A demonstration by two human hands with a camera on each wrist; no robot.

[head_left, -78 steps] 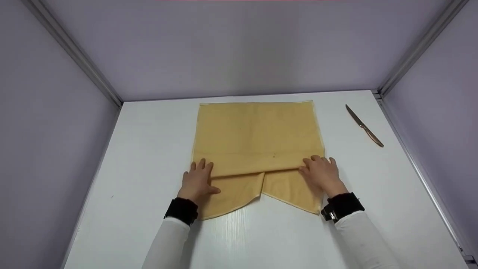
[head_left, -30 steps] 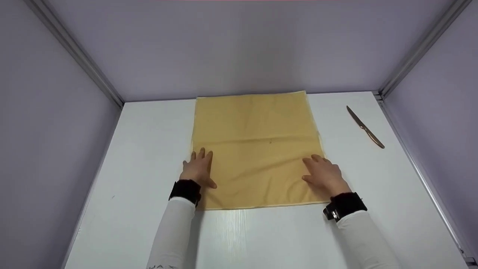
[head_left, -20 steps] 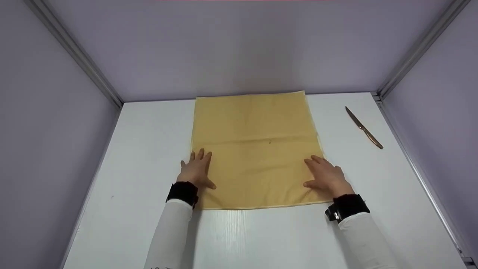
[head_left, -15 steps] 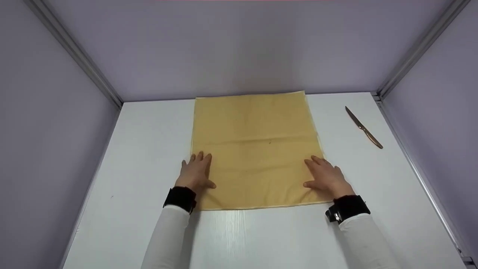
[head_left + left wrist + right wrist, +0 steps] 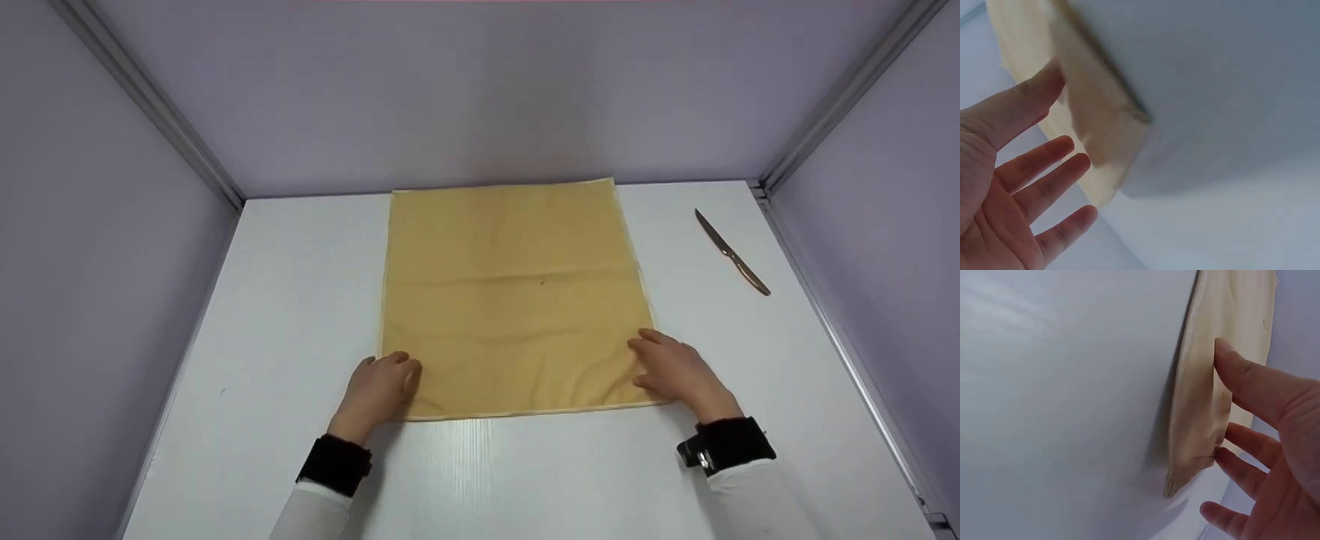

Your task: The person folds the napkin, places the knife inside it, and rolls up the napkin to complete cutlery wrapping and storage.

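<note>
Both hands are open and hold nothing — the left hand (image 5: 382, 386) and right hand (image 5: 675, 369) rest flat on the near corners of the yellow cloth (image 5: 514, 285), spread on the white table (image 5: 300, 300).

both arms stretched forward in white sleeves with black wristbands, left hand (image 5: 379, 388) low and palm-down with fingers (image 5: 1044, 188) loosely spread, right hand (image 5: 673, 369) flat too, fingers (image 5: 1247, 379) straight and relaxed, neither gripping
</note>
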